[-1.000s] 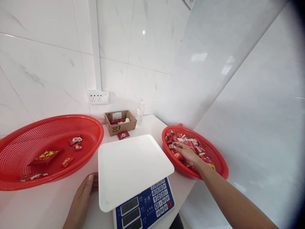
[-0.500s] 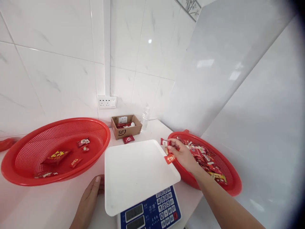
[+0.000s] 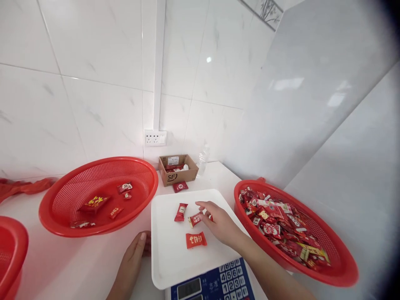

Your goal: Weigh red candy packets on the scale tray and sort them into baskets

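A white scale tray (image 3: pixel 175 258) lies in front of me with three red wrapped candies on it: a long one (image 3: pixel 180 211), a tilted one (image 3: pixel 195 219) and a wide flat one (image 3: pixel 196 240). My right hand (image 3: pixel 218 223) hovers over the tray, fingers spread apart, its fingertips beside the tilted candy. My left hand (image 3: pixel 133 262) rests flat on the counter, touching the tray's left edge. A red basket (image 3: pixel 337 271) at the right is full of red candies (image 3: pixel 281 229).
A large red mesh basket (image 3: pixel 62 216) at the left holds a few red packets. A cardboard box (image 3: pixel 178 170) and a clear bottle (image 3: pixel 202 156) stand by the tiled wall. Another red basket's rim (image 3: pixel 12 250) shows at far left. The scale's blue keypad (image 3: pixel 231 283) faces me.
My right hand left the right basket with candies, moved left over the white tray and let them go. Three candies now lie on the tray. The view has shifted right.
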A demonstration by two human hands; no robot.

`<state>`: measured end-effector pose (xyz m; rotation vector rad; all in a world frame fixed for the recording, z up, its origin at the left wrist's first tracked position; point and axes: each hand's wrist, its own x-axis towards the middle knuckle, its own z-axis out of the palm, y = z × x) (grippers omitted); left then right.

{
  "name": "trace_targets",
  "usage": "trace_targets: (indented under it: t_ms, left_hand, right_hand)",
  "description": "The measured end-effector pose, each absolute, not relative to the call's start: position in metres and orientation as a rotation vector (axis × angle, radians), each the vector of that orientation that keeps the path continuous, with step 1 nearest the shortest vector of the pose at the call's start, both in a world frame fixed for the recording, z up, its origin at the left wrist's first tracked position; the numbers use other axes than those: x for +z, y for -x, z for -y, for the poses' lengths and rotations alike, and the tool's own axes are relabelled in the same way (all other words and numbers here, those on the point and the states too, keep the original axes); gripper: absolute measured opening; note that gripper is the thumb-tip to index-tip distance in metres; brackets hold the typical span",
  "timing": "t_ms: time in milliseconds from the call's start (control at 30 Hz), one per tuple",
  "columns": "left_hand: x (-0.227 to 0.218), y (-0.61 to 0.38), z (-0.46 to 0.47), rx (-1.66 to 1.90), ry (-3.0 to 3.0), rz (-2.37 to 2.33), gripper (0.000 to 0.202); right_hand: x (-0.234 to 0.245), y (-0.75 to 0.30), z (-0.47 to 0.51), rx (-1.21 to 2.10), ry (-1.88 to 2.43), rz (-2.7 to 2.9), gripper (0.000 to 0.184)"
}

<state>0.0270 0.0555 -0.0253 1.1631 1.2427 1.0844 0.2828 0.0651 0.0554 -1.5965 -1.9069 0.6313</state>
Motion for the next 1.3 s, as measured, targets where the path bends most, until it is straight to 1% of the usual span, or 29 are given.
trace_targets:
  t_ms: [167, 300, 367, 533, 600, 667, 700, 800, 833, 967, 1067, 1133, 1233, 1300]
  left_hand:
    - [-0.024, -0.026, -0.055, 1.069, -1.181, -1.244, 0.056]
    - [-0.026, -0.026, -0.055, 1.050, -1.208, -1.255, 0.055]
    - [-0.025, -0.026, -0.055, 1.055, -1.217, -1.268, 0.056]
    - [-0.022, -0.026, -0.055, 1.046, -1.212, -1.268, 0.056]
    - [-0.022, -0.027, -0.055, 1.038, -1.211, -1.262, 0.056]
    - [-0.021, -0.027, -0.054, 1.036, -1.208, -1.257, 0.055]
    - [-0.020, -0.027, -0.054, 1.038, -1.207, -1.256, 0.055]
    - [-0.020, -0.027, -0.054, 1.050, -1.209, -1.254, 0.054]
    - [-0.020, -0.027, -0.054, 1.056, -1.211, -1.253, 0.053]
    - [-0.026, -0.026, -0.056, 1.084, -1.223, -1.240, 0.051]
    - [-0.032, -0.026, -0.057, 1.072, -1.234, -1.234, 0.051]
    - [-0.031, -0.026, -0.057, 1.059, -1.237, -1.245, 0.052]
    - [-0.026, -0.027, -0.056, 1.037, -1.240, -1.264, 0.052]
    - [-0.022, -0.028, -0.055, 1.027, -1.238, -1.261, 0.052]
  right_hand:
    - [0.058, -0.284, -0.062, 0.525, 1.655, 1.950, 0.032]
    - [0.058, -0.276, -0.059, 0.484, 1.656, 2.012, 0.036]
    - [0.059, -0.269, -0.058, 0.536, 1.627, 2.081, 0.040]
    - [0.060, -0.253, -0.060, 0.687, 1.601, 2.285, 0.058]
    - [0.060, -0.249, -0.062, 0.709, 1.589, 2.326, 0.061]
    - [0.061, -0.248, -0.063, 0.725, 1.564, 2.336, 0.058]
    - [0.062, -0.249, -0.062, 0.731, 1.542, 2.333, 0.052]
    - [0.064, -0.256, -0.058, 0.710, 1.471, 2.286, 0.024]
    - [0.065, -0.260, -0.056, 0.690, 1.472, 2.241, 0.019]
    - [0.065, -0.283, -0.048, 0.612, 1.635, 2.013, 0.018]
    - [0.066, -0.301, -0.038, 0.643, 1.783, 1.950, 0.030]
    - [0.066, -0.310, -0.033, 0.678, 1.832, 1.936, 0.035]
    - [0.062, -0.316, -0.030, 0.710, 1.847, 1.925, 0.032]
    - [0.058, -0.315, -0.032, 0.662, 1.869, 1.917, 0.028]
